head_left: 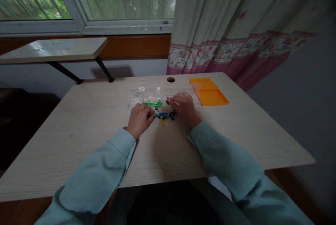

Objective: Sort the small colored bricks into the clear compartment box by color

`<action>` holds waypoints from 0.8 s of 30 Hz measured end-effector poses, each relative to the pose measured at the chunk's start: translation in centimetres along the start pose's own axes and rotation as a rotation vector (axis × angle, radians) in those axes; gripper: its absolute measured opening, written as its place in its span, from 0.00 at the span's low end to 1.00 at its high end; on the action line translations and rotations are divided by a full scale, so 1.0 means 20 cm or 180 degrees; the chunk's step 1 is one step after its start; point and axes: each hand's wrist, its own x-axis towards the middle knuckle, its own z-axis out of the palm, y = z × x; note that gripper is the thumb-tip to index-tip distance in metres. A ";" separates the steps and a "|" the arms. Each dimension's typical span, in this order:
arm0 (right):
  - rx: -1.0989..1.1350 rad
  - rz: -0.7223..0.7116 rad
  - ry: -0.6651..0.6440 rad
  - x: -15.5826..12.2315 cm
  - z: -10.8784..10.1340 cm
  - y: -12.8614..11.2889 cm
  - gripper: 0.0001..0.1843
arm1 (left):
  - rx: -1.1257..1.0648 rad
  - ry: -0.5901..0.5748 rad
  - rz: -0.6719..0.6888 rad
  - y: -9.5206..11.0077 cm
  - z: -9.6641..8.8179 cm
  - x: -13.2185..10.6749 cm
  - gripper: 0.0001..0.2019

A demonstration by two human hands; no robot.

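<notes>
A pile of tiny blue, black and yellow pieces (163,115) lies on the table between my hands. My left hand (140,117) is closed in a pinch at the pile's left edge; what its fingertips hold is too small to name. My right hand (183,104) pinches over a clear plastic box (152,90) with compartments, and anything between its fingertips cannot be made out. Small green pieces (153,103) lie in the box's middle compartment. A few dark brown pieces (167,101) show in the compartment beside my right fingertips.
An orange tray (214,95) lies right of the clear box, its left side overlapped by clear plastic. A round hole (170,79) opens near the table's back edge. A raised shelf (57,50) on black legs stands at the back left. A curtain (204,36) hangs behind the table.
</notes>
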 end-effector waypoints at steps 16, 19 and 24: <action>0.0485 -0.0550 -0.0106 -0.02 0.03 -0.04 0.09 | -0.0953 0.0288 -0.0128 -0.02 0.00 0.00 0.09; 0.0704 -0.0952 -0.0261 -0.03 0.05 -0.09 0.09 | -0.1817 0.0270 -0.0462 -0.02 0.01 0.01 0.10; 0.0841 -0.1115 -0.0190 -0.06 0.07 -0.14 0.14 | -0.3134 0.0344 -0.0775 -0.02 0.04 0.02 0.14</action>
